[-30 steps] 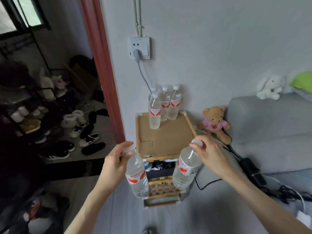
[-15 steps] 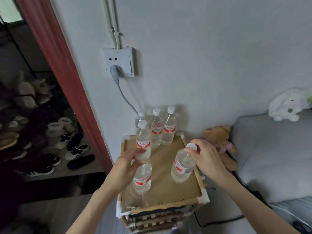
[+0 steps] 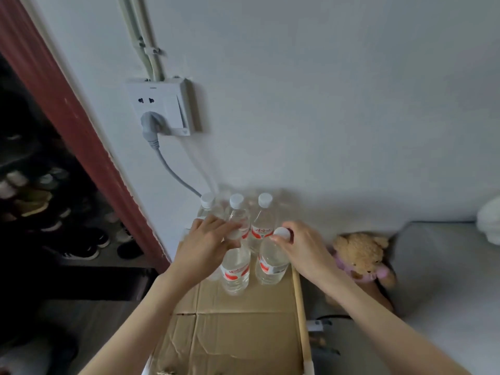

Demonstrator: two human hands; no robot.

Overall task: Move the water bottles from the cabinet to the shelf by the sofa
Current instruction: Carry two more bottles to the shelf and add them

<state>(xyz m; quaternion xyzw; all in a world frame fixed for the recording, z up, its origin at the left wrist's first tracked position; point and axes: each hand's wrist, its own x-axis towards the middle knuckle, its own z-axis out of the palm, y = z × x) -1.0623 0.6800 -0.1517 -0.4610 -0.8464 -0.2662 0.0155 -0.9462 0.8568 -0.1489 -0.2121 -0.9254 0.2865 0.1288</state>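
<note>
Both clear plastic red-labelled water bottles [image 3: 234, 269] had come down onto the cardboard-topped shelf's [image 3: 243, 334] back edge; left hand [image 3: 205, 243] and right hand [image 3: 300, 243] still pinched their caps.

teddy bear [image 3: 361, 255] beside sofa [image 3: 446, 266]; plug [image 3: 149, 125] in wall socket [image 3: 162, 104].

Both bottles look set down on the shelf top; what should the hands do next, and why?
Probably let go and lift clear. The left hand and right hand each hold a bottle by the cap, left bottle, right bottle, both upright on the cardboard, in front of the back row.
</note>
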